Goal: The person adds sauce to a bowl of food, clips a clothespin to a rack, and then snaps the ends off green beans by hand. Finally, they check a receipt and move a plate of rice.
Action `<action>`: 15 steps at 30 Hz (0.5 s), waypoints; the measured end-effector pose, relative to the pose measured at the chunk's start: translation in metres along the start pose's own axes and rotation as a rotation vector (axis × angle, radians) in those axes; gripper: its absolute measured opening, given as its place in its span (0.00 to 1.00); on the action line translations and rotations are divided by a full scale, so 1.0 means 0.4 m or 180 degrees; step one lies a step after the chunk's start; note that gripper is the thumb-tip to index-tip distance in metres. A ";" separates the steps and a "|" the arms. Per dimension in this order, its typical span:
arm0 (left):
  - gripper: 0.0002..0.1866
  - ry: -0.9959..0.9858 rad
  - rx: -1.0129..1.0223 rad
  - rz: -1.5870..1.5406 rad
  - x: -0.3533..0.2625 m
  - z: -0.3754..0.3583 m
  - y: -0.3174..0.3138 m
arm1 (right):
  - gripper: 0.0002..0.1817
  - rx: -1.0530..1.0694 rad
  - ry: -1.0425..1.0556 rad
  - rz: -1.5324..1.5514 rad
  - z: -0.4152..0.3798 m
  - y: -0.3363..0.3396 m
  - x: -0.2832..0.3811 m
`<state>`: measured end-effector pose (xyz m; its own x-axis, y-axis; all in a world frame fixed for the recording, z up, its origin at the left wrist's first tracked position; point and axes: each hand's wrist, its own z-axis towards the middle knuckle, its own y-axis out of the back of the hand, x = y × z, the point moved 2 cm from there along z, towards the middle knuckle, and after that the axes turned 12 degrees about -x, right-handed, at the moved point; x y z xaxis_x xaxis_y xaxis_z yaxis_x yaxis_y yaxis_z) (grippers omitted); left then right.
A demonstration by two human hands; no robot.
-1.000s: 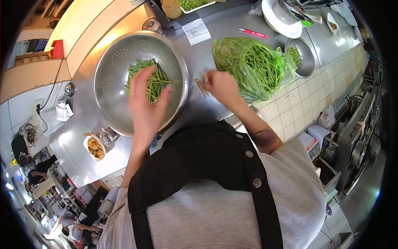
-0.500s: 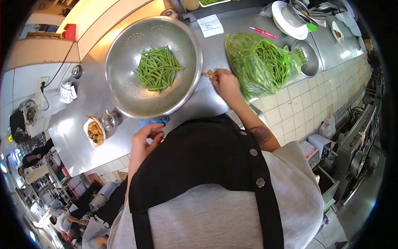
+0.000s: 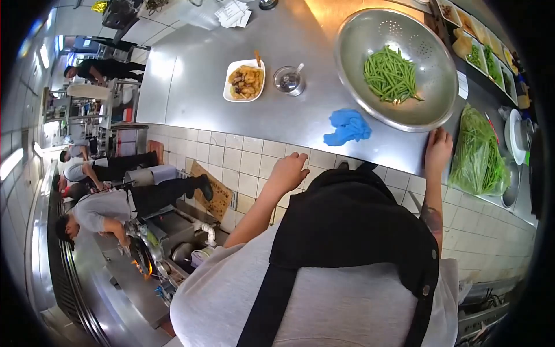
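My left hand [image 3: 287, 174] hangs in front of the counter's edge, thumb apart from loosely bent fingers, with nothing visible in it. My right hand [image 3: 439, 151] is closed at the counter's front edge, just below the rim of the large metal colander [image 3: 359, 78]; whatever its curled fingers hold is hidden. Green beans [image 3: 392, 74] lie heaped in the colander. To the right of that hand is a green plastic bag of beans [image 3: 481, 156]. A crumpled blue glove [image 3: 348, 127] lies on the counter between my hands.
A white dish of food [image 3: 245, 81] and a glass with a spoon [image 3: 289, 81] stand on the steel counter [image 3: 196, 95]. Trays of ingredients [image 3: 477, 55] line the back right. At left, a person [image 3: 98, 208] works by a flaming wok [image 3: 140, 257]; other people stand farther off.
My view has swung left, bringing the co-workers and stove into sight. My left hand has come away from beside the blue glove. The yellowish-brown item earlier seen at my right fingers no longer shows.
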<state>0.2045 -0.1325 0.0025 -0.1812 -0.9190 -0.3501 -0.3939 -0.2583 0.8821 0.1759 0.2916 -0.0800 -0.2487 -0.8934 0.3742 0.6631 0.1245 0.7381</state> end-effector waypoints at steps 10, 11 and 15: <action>0.35 0.0099 -0.2125 -0.0868 0.159 0.101 0.046 | 0.13 -0.0225 -0.0109 0.0020 -0.043 0.046 0.002; 0.39 -0.0123 -0.2491 -0.0747 0.143 0.151 0.080 | 0.13 -0.0180 -0.0138 0.0008 -0.045 0.053 0.012; 0.45 -0.0829 -0.3202 0.0049 0.107 0.342 0.173 | 0.13 -0.0091 -0.0348 0.0170 -0.051 0.078 0.017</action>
<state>0.0462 -0.1488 0.0053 -0.4161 -0.8624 -0.2884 0.5223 -0.4862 0.7005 0.2091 0.2806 -0.0659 -0.2870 -0.8332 0.4727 0.6970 0.1569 0.6997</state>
